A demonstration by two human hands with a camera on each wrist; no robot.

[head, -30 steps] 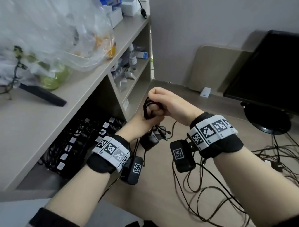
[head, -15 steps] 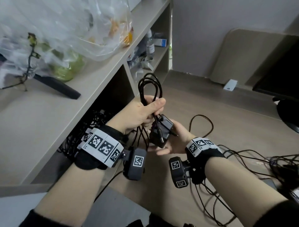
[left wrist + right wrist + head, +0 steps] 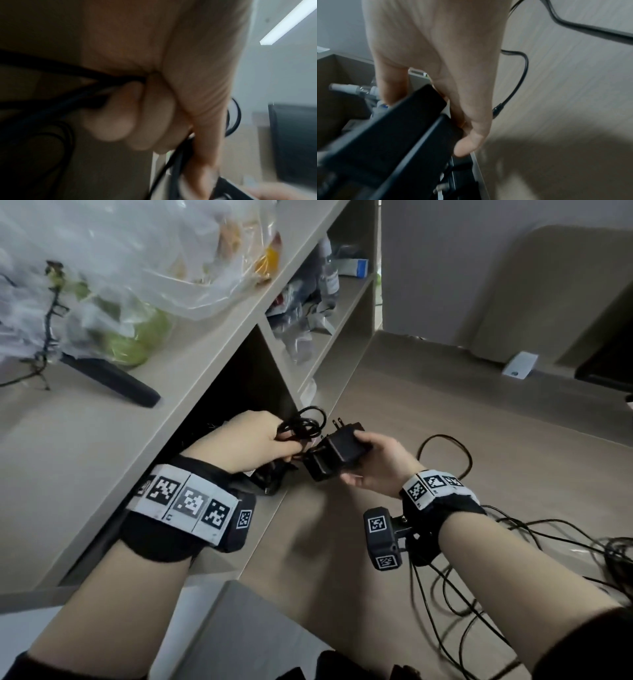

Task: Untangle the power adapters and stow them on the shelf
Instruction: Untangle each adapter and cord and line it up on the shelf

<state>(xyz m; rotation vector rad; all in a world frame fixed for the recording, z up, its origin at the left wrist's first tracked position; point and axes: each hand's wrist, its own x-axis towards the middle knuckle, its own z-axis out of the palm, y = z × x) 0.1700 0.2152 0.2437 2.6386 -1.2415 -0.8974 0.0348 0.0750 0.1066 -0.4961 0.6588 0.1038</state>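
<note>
My right hand grips a black power adapter with its plug prongs pointing up and away; the wrist view shows the fingers curled round the adapter. My left hand holds the adapter's coiled black cable bunched in its fist, and its curled fingers close on the cable strands. Both hands hover at the open front of the lower shelf compartment of the beige shelf unit.
A plastic bag of fruit and a black flat object lie on the shelf top. Bottles and packets fill the further compartments. Tangled black cables sprawl on the wooden floor to my right. A white card leans against the back ledge.
Both hands have moved down and left toward the lower shelf opening. The tall cable loop is now bunched small in my left hand, and my right hand has closed round the adapter.
</note>
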